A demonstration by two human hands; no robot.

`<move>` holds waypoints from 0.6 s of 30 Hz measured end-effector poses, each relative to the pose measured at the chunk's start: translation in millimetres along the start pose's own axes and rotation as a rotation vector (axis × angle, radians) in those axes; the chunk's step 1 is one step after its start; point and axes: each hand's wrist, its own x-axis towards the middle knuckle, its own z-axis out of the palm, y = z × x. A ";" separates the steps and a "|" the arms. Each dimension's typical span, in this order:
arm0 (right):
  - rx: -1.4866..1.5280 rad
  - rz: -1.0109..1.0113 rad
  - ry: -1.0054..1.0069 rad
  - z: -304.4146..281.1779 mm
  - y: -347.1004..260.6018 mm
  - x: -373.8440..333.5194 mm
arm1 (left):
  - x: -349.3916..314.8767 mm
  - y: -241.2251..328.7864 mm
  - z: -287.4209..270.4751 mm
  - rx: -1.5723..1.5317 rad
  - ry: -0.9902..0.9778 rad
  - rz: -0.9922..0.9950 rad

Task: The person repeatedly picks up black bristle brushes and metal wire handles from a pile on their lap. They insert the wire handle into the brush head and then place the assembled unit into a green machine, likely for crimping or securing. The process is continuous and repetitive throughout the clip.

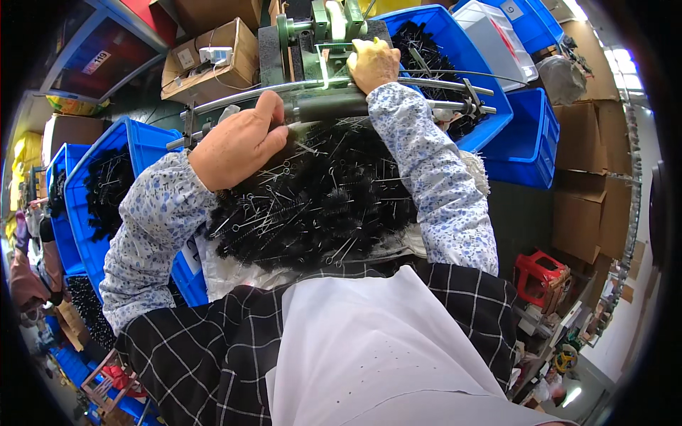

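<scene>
Left hand (pixel 238 145): Thumb and forefinger are held apart beside the dark cylinder (pixel 330 108); whether anything is pinched cannot be told.
Right hand (pixel 376 65): Fingers are curled at the front of the green machine (pixel 334 46); whatever is gripped is hidden.
Wire brushes (pixel 327 192): Black bristles and looped stems are heaped below the cylinder, between the forearms.
Pinch hazard: Fingertips could be nipped if machine parts are set moving, because both hands are placed close to them.
Sleeve hazard: The right sleeve (pixel 433 160) could be snagged, its loose fabric being worn near the metal rods (pixel 455 82).
Heap hazard: Neighbouring brushes could be dragged out with one lifted, since stems are crossed.
</scene>
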 end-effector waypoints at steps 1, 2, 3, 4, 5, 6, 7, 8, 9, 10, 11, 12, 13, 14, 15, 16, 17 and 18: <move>-0.001 0.042 -0.066 -5.0 2.3 1.3 | -1.4 -5.0 0.4 0.003 0.060 0.054; -0.005 0.051 -0.080 -6.4 10.6 0.8 | -2.5 -10.5 1.7 0.004 0.120 0.108; -0.002 0.033 -0.040 -3.6 22.7 -0.1 | -3.5 -13.9 2.7 0.006 0.180 0.162; -0.002 0.017 0.001 0.5 35.9 -1.2 | -4.6 -13.4 1.2 -0.041 0.165 0.146; -0.015 0.026 -0.008 1.4 48.3 -2.1 | -3.8 -10.1 -3.1 -0.087 0.146 0.133; -0.028 0.034 -0.016 2.6 60.2 -2.4 | -2.9 -6.3 -6.9 -0.133 0.127 0.120; -0.036 0.010 -0.012 6.4 71.9 -1.0 | -2.4 -1.8 -8.4 -0.166 0.146 0.109; 0.026 0.036 -0.100 -0.6 75.3 3.8 | -1.0 -3.1 -5.7 -0.176 0.154 0.124; 0.094 0.045 -0.103 0.6 81.5 8.7 | 2.6 -6.4 -3.3 -0.186 0.162 0.139; 0.156 0.060 -0.103 3.2 92.4 14.5 | 7.6 -8.0 -1.7 -0.197 0.167 0.162; 0.075 0.008 -0.042 11.1 104.5 21.0 | 11.4 -7.4 -2.3 -0.205 0.126 0.128; 0.031 -0.011 -0.051 18.8 116.4 24.0 | 14.7 -5.6 -1.1 -0.215 0.108 0.139; -0.024 -0.041 -0.163 18.6 110.8 25.0 | 15.9 -5.8 0.7 -0.224 0.097 0.138; -0.093 -0.060 -0.272 5.7 106.9 25.8 | 19.6 -4.5 1.5 -0.235 0.079 0.154; -0.069 0.017 -0.361 -10.5 103.9 29.0 | 22.4 -2.4 0.3 -0.209 0.047 0.129; -0.020 0.065 -0.449 -15.9 94.4 36.8 | 19.7 -5.9 3.2 -0.209 0.067 0.114; -0.113 0.108 -0.423 -25.3 105.8 37.2 | 23.2 -9.7 6.1 -0.222 0.070 0.137; -0.149 0.094 -0.232 -37.8 120.1 33.4 | 25.3 -11.6 8.1 -0.235 0.073 0.161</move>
